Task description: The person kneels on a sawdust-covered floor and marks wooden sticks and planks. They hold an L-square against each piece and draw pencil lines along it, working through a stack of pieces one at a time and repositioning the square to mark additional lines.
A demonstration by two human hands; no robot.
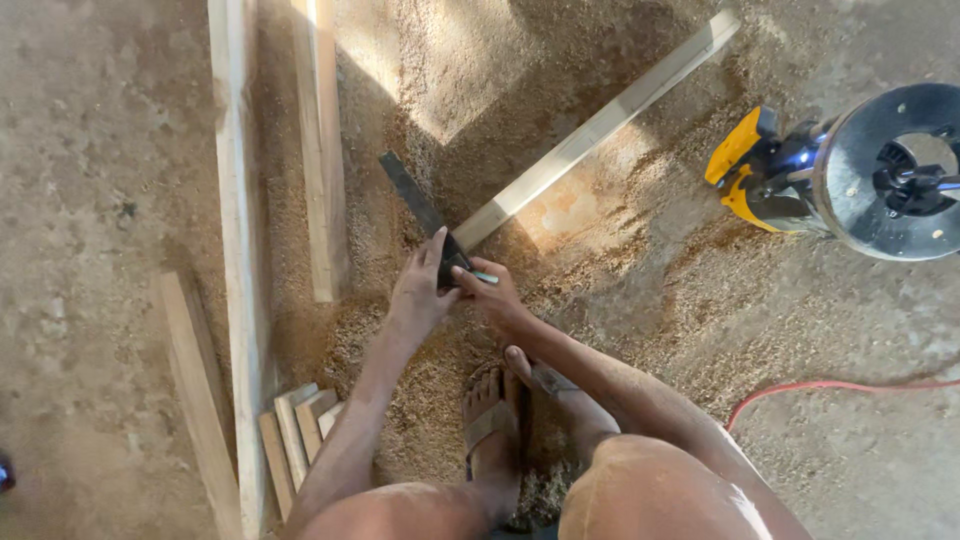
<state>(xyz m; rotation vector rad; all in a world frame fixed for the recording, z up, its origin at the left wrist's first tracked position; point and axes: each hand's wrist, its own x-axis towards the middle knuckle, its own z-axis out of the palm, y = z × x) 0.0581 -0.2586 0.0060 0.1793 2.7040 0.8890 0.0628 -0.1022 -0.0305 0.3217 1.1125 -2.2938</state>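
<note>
A dark metal square (412, 195) lies across the near end of a long pale wooden strip (600, 125) that runs diagonally up to the right over sawdust. My left hand (420, 290) grips the square's handle end and presses it onto the strip. My right hand (492, 295) sits right beside it, fingers closed on a small thin pencil-like tool (483, 277) whose tip points at the square. Both hands meet at the strip's near end, just above my sandalled feet (495, 425).
Two long wooden boards (235, 200) (322, 150) lie at the left, with several short offcuts (295, 440) near my knee. A yellow and black router (850, 170) lies on its side at the right, and a red cable (820, 388) crosses the concrete floor.
</note>
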